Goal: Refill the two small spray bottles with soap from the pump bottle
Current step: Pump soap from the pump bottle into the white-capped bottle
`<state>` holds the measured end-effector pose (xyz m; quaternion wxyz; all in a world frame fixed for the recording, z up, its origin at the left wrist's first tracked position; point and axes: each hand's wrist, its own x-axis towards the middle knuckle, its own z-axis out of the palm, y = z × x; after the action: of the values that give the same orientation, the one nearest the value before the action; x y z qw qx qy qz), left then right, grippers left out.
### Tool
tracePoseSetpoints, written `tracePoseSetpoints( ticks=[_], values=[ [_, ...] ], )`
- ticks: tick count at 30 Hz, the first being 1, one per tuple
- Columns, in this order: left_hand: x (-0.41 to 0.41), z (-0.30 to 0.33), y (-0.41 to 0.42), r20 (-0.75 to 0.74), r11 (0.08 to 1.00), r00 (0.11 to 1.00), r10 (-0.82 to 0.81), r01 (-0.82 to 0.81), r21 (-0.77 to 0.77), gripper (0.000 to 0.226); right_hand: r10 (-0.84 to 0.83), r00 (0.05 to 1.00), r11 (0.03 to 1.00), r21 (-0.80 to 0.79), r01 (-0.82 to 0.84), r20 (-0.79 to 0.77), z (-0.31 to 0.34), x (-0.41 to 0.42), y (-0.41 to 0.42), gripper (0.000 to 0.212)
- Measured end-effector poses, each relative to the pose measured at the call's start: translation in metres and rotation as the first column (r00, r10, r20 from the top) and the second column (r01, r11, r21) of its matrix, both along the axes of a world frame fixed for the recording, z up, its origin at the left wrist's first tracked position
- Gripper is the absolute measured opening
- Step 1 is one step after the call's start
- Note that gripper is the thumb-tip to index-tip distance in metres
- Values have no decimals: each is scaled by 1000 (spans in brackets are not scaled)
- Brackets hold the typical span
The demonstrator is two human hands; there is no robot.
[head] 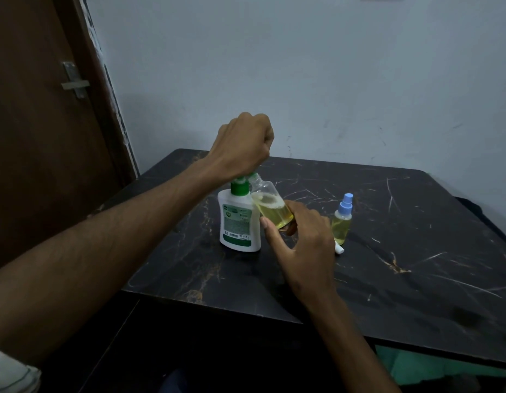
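Two bottles sit in your grip over the dark marbled desk [416,279]. Nearest to you, your right hand [305,251] holds the open spray bottle [270,207] by its base, fingers [270,231] clamped on it, tilting it so its neck leans toward the pump; yellow soap fills its lower half. Just left of it and touching it, the white pump bottle [239,225] with the green collar stands upright on the desk. Above that, your left hand [243,143] is balled into a fist over the pump head, fingers together and hiding it. Off to the right, the second spray bottle [342,219] stands capped in blue, partly full of yellow soap, with a small white cap [339,248] lying at its foot. Beyond the desk are a pale wall [302,66] and a brown door [33,109]
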<state>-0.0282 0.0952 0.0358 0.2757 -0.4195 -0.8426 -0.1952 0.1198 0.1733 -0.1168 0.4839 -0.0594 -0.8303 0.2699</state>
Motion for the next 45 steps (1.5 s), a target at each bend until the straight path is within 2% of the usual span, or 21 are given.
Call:
tracePoseSetpoints(
  ticks=[14, 45],
  values=[
    [1, 2, -1, 25, 1000, 1000, -2, 1, 16, 31, -7, 999, 1000, -15, 8, 49, -3, 0, 1, 48],
    [0, 1, 3, -11, 1000, 1000, 4, -4, 2, 36, -8, 999, 1000, -12, 9, 38, -2, 0, 1, 48]
  ],
)
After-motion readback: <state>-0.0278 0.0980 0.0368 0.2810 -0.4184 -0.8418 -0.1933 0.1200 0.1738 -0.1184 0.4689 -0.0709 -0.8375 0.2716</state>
